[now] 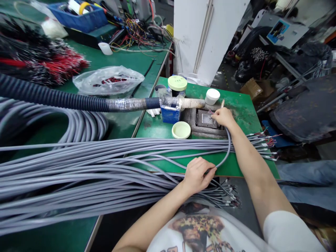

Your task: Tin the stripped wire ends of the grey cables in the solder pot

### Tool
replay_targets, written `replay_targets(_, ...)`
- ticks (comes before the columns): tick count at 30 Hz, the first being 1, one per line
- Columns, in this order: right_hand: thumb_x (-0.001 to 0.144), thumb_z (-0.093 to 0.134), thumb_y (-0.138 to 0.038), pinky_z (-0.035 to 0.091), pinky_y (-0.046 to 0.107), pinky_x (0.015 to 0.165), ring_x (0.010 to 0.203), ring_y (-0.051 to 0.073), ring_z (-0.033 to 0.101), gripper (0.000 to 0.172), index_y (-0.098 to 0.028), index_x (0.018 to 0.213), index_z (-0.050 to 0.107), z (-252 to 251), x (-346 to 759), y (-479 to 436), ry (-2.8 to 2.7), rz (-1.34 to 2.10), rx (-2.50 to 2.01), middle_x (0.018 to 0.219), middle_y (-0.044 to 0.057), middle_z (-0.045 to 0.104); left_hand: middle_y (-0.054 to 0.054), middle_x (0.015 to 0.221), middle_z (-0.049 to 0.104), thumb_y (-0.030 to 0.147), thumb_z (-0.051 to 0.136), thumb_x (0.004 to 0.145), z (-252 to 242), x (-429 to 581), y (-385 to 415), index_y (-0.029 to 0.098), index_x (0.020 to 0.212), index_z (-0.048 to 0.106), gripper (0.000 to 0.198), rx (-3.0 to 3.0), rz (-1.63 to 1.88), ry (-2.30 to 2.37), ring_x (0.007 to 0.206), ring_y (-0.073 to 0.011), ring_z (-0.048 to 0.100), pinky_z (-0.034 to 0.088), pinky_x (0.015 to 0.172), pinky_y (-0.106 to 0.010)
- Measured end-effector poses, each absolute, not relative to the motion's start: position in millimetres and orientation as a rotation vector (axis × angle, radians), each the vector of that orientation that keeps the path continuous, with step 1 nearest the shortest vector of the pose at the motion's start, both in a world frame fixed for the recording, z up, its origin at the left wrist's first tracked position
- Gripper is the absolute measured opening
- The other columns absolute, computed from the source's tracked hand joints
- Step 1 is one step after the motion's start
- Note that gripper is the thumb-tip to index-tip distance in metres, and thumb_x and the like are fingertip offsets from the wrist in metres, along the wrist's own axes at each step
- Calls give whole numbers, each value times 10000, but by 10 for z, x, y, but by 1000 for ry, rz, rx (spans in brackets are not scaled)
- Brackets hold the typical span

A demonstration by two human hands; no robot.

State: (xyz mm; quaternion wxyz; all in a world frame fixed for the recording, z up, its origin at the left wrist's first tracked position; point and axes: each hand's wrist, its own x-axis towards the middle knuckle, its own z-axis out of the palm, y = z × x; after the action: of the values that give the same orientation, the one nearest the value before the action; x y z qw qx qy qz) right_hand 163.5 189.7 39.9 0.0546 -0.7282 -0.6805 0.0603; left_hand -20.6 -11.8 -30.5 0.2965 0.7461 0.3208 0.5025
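Observation:
My right hand (222, 117) pinches the end of a grey cable (229, 141), whose thin bare-ended wires (211, 112) stick out over a small solder pot (205, 119) with a shiny square of metal in it. Lower down, my left hand (198, 172) grips the same cable between thumb and fingers, and the cable bends up from there to the right hand. Many more grey cables (157, 144) run in a thick bundle behind and below my left hand. Their stripped ends (265, 143) fan out at the right edge of the green bench.
A ribbed hose (126, 105) ends by the pot, above a blue box (170, 115). Around it stand a white tub (212, 96), a lidded jar (177, 84) and a pale open lid (181, 130). A plastic bag (107, 81) lies left. Another person's legs (309, 180) are at right.

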Motion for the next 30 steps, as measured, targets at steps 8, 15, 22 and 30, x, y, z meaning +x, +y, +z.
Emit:
replay_targets(8,727,661,-381,278,219,433,407,79,385,270,-141,616,611,880,1592,879,-1576,868,-1604,418,-55,443,-40,745,678,229,623,824,-172,-159,-41,176,830,683,81,1554,1345,851,697,-139,576,444,692,-286)
replay_targets(15,754,661,-316,298,203,450,451,66,408,261,-145,577,576,1048,1444,153,-1458,1020,-1376,478,-53,476,-10,805,675,310,773,682,182,292,192,199,976,661,334,691,1305,493,692,-109,606,467,635,-227)
replay_targets(22,736,670,-339,299,186,420,435,58,413,260,-127,599,608,1064,1528,-122,-1261,1060,-1326,459,-60,473,23,764,686,288,795,649,354,555,-27,185,833,676,241,665,1363,580,631,-81,615,486,597,-185)
replay_targets(30,749,697,-410,385,166,416,440,49,475,381,-145,1022,698,853,1718,-252,-1212,1212,-1142,578,-41,569,73,743,665,295,709,709,377,438,40,273,848,657,150,1053,1542,818,596,-87,584,490,516,-177)
